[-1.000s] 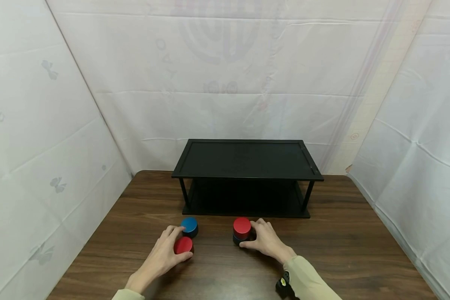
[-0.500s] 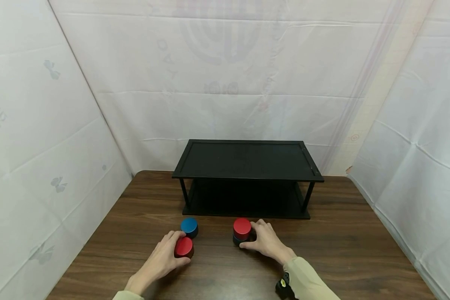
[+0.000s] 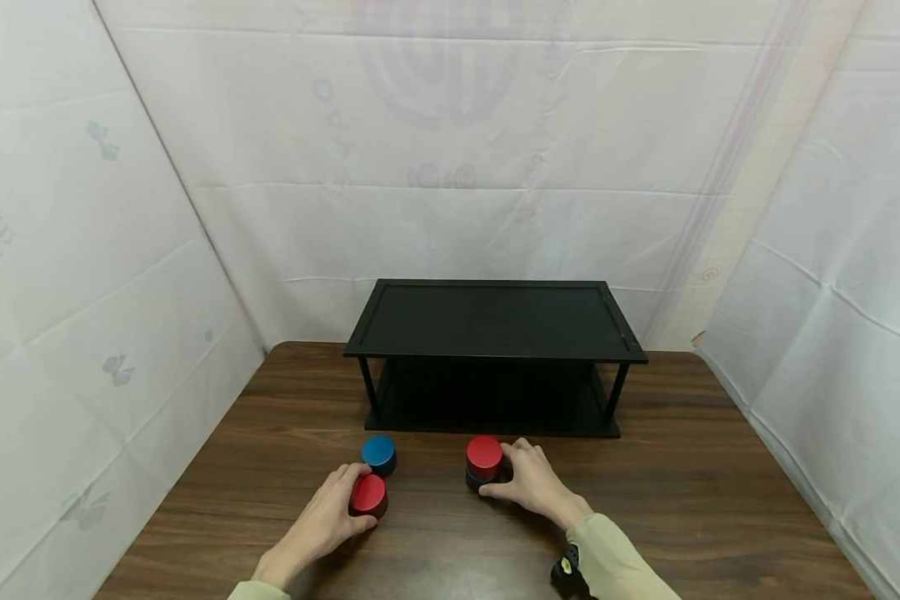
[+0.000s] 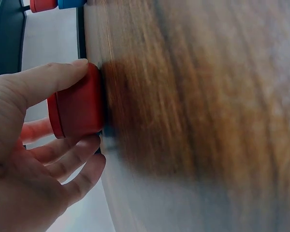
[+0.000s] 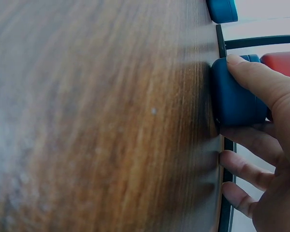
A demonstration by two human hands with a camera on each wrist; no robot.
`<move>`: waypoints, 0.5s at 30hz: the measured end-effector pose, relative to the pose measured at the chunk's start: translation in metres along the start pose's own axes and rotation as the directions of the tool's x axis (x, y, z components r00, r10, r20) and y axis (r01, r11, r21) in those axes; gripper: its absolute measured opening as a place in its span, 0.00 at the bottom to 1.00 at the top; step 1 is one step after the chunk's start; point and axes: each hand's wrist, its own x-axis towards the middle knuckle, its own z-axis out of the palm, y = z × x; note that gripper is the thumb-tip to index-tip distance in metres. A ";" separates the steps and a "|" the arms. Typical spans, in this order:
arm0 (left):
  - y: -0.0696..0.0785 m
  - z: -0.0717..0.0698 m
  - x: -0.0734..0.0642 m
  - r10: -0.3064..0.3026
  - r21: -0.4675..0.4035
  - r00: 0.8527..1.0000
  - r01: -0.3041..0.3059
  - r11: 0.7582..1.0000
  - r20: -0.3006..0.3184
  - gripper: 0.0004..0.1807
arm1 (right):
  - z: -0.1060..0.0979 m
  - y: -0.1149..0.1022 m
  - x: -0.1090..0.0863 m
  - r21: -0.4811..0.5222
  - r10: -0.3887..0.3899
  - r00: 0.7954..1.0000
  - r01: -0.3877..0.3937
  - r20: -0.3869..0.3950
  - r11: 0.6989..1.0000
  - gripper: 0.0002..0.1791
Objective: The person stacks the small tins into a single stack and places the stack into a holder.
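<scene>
My left hand (image 3: 321, 515) holds a small round red tin (image 3: 370, 493) on the table, thumb on the near side and fingers around the back. In the left wrist view, the thumb lies along the red tin (image 4: 79, 106), which has a lid seam. Just behind it stands a blue tin (image 3: 378, 452). To the right, a second red tin (image 3: 484, 454) is stacked on another blue tin (image 3: 473, 481). My right hand (image 3: 534, 483) pinches that lower blue tin (image 5: 239, 94) between thumb and index finger; the other fingers are spread near the table.
A black two-tier rack (image 3: 495, 321) stands behind the tins, its lower shelf near the tabletop. The brown wood-grain table (image 3: 690, 483) extends on both sides. White sheets (image 3: 450, 150) hang at the back, left and right. A dark band (image 3: 568, 571) is on the right wrist.
My left fingers have slid off the blue tin's edge and closed around the red tin, with the thumb drawn in. The right hand and its stack have stayed in place.
</scene>
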 end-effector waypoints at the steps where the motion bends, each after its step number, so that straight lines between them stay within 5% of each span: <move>1: 0.000 0.000 0.000 -0.001 -0.002 1.000 0.001 1.000 0.002 0.35 | 0.000 0.000 0.000 -0.001 0.001 1.000 -0.001 0.001 1.000 0.36; 15: 0.000 0.002 0.000 -0.011 -0.045 1.000 0.011 0.999 0.008 0.34 | -0.001 -0.002 -0.001 -0.002 0.015 1.000 -0.015 -0.002 1.000 0.36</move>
